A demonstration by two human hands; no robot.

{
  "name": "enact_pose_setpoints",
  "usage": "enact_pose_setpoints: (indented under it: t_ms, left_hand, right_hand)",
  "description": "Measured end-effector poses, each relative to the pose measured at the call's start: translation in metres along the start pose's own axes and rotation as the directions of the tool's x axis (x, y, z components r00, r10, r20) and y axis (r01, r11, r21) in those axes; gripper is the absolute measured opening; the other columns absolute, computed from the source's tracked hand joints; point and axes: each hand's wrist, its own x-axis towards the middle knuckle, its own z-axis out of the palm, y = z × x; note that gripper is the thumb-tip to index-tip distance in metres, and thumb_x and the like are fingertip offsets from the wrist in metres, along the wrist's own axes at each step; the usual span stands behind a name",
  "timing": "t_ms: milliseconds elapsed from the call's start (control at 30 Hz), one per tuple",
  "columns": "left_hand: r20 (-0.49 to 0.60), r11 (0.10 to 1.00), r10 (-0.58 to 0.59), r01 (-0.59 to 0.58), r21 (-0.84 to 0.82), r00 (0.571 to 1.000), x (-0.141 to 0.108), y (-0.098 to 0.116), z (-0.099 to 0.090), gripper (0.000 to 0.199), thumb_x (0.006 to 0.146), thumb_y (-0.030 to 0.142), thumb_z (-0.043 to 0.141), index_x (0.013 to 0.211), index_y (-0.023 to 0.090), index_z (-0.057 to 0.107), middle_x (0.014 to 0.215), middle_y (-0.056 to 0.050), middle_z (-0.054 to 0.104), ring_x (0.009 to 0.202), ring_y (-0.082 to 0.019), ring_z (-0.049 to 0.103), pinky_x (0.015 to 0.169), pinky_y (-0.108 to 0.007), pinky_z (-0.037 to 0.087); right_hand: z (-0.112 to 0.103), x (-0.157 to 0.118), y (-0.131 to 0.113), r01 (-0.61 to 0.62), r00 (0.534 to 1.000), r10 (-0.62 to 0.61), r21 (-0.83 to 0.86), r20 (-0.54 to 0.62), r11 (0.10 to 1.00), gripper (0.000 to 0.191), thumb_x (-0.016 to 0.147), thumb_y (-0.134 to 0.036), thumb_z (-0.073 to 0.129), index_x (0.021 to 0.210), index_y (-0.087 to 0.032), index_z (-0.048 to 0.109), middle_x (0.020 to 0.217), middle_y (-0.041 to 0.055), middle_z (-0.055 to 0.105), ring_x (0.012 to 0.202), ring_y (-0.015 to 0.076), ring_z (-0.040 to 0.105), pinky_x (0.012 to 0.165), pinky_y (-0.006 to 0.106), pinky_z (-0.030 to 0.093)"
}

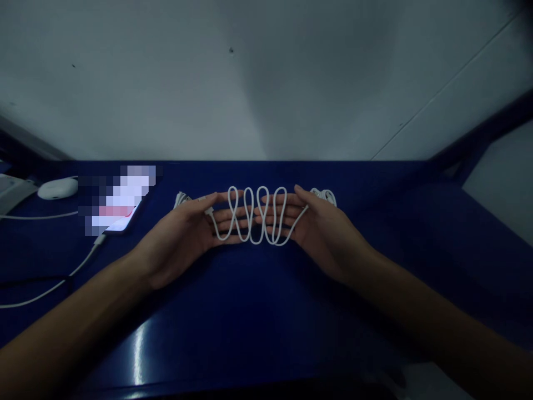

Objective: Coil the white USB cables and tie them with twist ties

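A white cable [263, 216] runs in several upright loops across the fingers of both hands, near the middle of the blue table. My left hand [195, 225] holds its left part, palm turned up and inward, fingers stretched under the loops. A white plug [209, 211] shows by the left thumb. From the other side my right hand [318, 225] holds the right part in the same way, its fingertips close to the left ones. Beyond the left hand lies a white cable bundle [181, 198], partly hidden; another coiled bundle [327, 195] shows behind the right thumb.
At the left on the blue table [245, 311] lies a phone [120, 222] with a lit, blurred screen and a white charging cable [83, 264] plugged in. A white rounded object [57, 189] sits farther left. A grey wall [175, 83] rises behind the table.
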Motion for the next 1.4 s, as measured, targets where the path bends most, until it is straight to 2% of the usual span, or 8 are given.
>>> enact_pose_setpoints:
  t_ms: [167,367,600,833,1000,1167,1400]
  left_hand:
    - [0.035,0.999,0.031,-0.031,0.013,0.999,0.001,-0.001,-0.002,0.032,0.113,0.027,0.057,0.139,0.015,0.073,0.142,-0.025,0.075,0.133,-0.043,0.073,0.103,-0.061,0.065]
    - [0.057,0.995,0.005,-0.010,0.094,0.998,-0.001,-0.002,0.000,0.030,0.105,0.009,0.069,0.133,0.014,0.078,0.140,-0.023,0.077,0.122,-0.037,0.079,0.100,-0.049,0.069]
    - [0.137,0.980,0.022,-0.048,0.192,0.990,-0.001,-0.003,-0.002,0.026,0.112,0.023,0.063,0.125,0.014,0.084,0.149,-0.020,0.073,0.136,-0.034,0.071,0.104,-0.038,0.065]
    - [0.130,0.989,0.060,-0.076,0.124,0.990,0.003,-0.007,-0.010,0.024,0.111,0.025,0.065,0.116,0.015,0.086,0.137,-0.019,0.080,0.133,-0.034,0.073,0.109,-0.042,0.062]
    - [0.110,0.993,0.046,-0.058,0.105,0.993,0.003,-0.004,-0.007,0.028,0.111,0.025,0.063,0.127,0.014,0.083,0.137,-0.019,0.080,0.131,-0.035,0.075,0.109,-0.045,0.061]
    - [0.103,0.994,0.046,-0.055,0.091,0.994,0.003,-0.003,-0.006,0.031,0.109,0.024,0.061,0.129,0.015,0.083,0.135,-0.018,0.081,0.131,-0.036,0.075,0.108,-0.044,0.062]
    - [0.101,0.996,0.041,-0.049,0.071,0.994,0.004,-0.003,-0.005,0.036,0.109,0.025,0.057,0.134,0.013,0.080,0.137,-0.019,0.080,0.131,-0.037,0.075,0.110,-0.046,0.060]
  right_hand:
    - [0.001,0.001,0.000,0.001,1.000,-0.002,0.032,0.024,0.999,0.038,0.116,-0.041,0.049,0.111,-0.019,0.079,0.127,0.0154,0.081,0.120,0.0285,0.077,0.111,0.046,0.061]
    - [-0.002,-0.001,0.002,0.037,0.990,-0.039,0.021,0.137,0.999,0.031,0.116,-0.032,0.052,0.109,-0.018,0.079,0.127,0.0136,0.081,0.120,0.0283,0.077,0.117,0.050,0.056]
    - [-0.001,-0.002,0.000,0.025,0.991,-0.030,0.038,0.132,0.999,0.026,0.114,-0.026,0.056,0.108,-0.019,0.080,0.126,0.0131,0.081,0.118,0.0255,0.078,0.116,0.045,0.057]
    - [0.002,-0.003,-0.003,0.035,0.988,-0.041,0.040,0.152,0.999,0.031,0.114,-0.025,0.051,0.115,-0.015,0.080,0.134,0.0172,0.079,0.125,0.0297,0.076,0.117,0.048,0.057]
    - [0.004,-0.006,-0.006,0.016,0.990,-0.019,0.028,0.136,0.999,0.034,0.114,-0.026,0.050,0.115,-0.014,0.081,0.135,0.0175,0.079,0.125,0.0295,0.076,0.118,0.047,0.056]
    - [0.005,-0.005,-0.006,0.015,0.994,-0.018,0.023,0.110,1.000,0.036,0.115,-0.027,0.048,0.116,-0.015,0.082,0.132,0.0169,0.080,0.121,0.0298,0.078,0.115,0.049,0.057]
    - [0.000,-0.001,-0.003,0.037,0.987,-0.042,0.038,0.153,0.999,0.032,0.113,-0.027,0.052,0.114,-0.016,0.083,0.131,0.0154,0.081,0.125,0.0294,0.076,0.115,0.049,0.057]
